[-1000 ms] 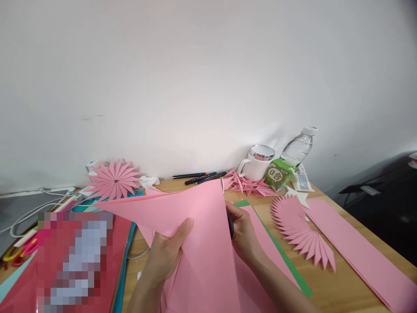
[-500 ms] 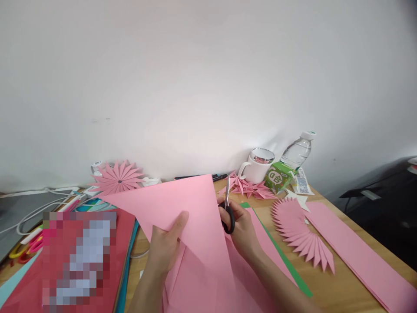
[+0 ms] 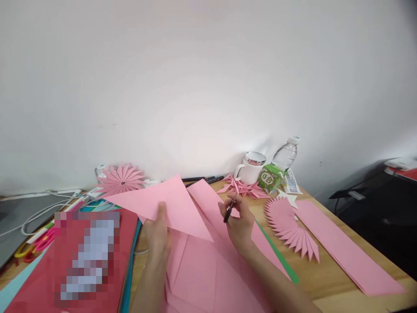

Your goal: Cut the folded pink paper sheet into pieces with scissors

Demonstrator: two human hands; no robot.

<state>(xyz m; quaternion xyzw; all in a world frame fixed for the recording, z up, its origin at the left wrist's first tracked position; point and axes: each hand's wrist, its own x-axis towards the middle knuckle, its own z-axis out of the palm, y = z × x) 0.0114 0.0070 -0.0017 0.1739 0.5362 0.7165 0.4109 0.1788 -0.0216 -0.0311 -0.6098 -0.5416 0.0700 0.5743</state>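
Observation:
My left hand (image 3: 158, 230) grips a folded pink paper triangle (image 3: 172, 202), its thumb on top and the sheet tilted toward me. Scissors (image 3: 230, 211) with black handles are in my right hand (image 3: 240, 221), to the right of the triangle and apart from it; their blades hardly show from this angle. Under both hands lie several large pink sheets (image 3: 195, 265), one long flap reaching up between the triangle and the right hand. A green sheet (image 3: 278, 256) shows along their right edge.
A pleated pink fan (image 3: 293, 230) and folded pink strips (image 3: 345, 248) lie at right. Behind stand a white mug (image 3: 250, 168), green box (image 3: 271, 177) and water bottle (image 3: 286, 154). A pink rosette (image 3: 122, 182) and red sheet (image 3: 125, 234) are at left.
The triangle has tipped and moved left and away from the scissors, exposing a pink flap. My right hand has turned, so the blades no longer point plainly upward. The view has shifted slightly.

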